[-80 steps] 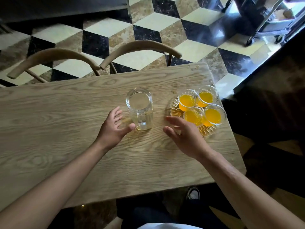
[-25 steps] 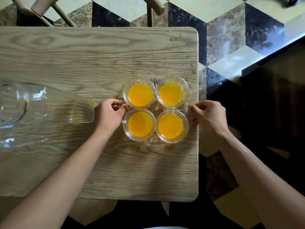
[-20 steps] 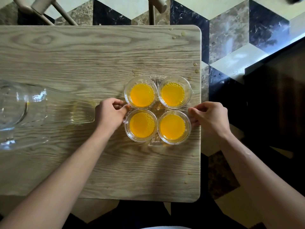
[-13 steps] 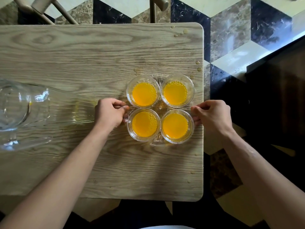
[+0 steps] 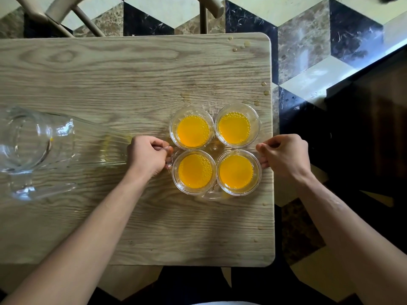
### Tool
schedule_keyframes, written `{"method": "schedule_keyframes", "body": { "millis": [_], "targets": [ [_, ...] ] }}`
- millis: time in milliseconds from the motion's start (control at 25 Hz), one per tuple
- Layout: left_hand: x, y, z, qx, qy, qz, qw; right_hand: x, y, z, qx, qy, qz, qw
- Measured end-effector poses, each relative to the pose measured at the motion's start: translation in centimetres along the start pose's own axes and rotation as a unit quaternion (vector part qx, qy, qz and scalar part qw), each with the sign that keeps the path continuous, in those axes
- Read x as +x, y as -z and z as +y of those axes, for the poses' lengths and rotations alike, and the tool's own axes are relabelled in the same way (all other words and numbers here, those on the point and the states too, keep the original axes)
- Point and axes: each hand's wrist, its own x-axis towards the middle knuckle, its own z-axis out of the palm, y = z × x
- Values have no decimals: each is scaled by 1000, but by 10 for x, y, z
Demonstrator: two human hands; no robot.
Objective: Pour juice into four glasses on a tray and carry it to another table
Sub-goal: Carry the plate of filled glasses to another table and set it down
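Observation:
Several clear glasses [image 5: 193,132] filled with orange juice stand in a square on a round clear glass tray [image 5: 214,147] near the right edge of the wooden table [image 5: 132,80]. My left hand [image 5: 148,156] is closed on the tray's left rim. My right hand [image 5: 284,155] is closed on its right rim, partly past the table edge. An empty clear pitcher [image 5: 44,148] stands at the far left, just behind my left hand.
Two wooden chair backs [image 5: 66,16] stand beyond the far table edge. Juice drops [image 5: 265,89] dot the table's right side. A patterned tile floor [image 5: 319,40] lies to the right, with dark furniture [image 5: 374,128] beside it.
I have leaned over the table since the earliest frame, and both hands left the pitcher side and closed on the tray's rims. Over the last second the tray and hands barely shift.

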Motion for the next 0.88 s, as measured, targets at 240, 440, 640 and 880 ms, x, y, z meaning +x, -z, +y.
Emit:
{"method": "schedule_keyframes", "body": {
  "millis": [240,440,640,880],
  "targets": [
    [-16,8,-1,-2,-8,-17,1000,-20,5,-4,-7,-8,18,1000],
    [-34,15,-4,-27,-17,-38,999,-44,11,-7,-22,4,24,999],
    [-62,23,-12,-74,-16,-57,995,-75,15,-6,-29,2,39,999],
    [-98,33,-27,-86,-18,-40,995,-100,28,-7,-23,8,35,999]
  ]
}}
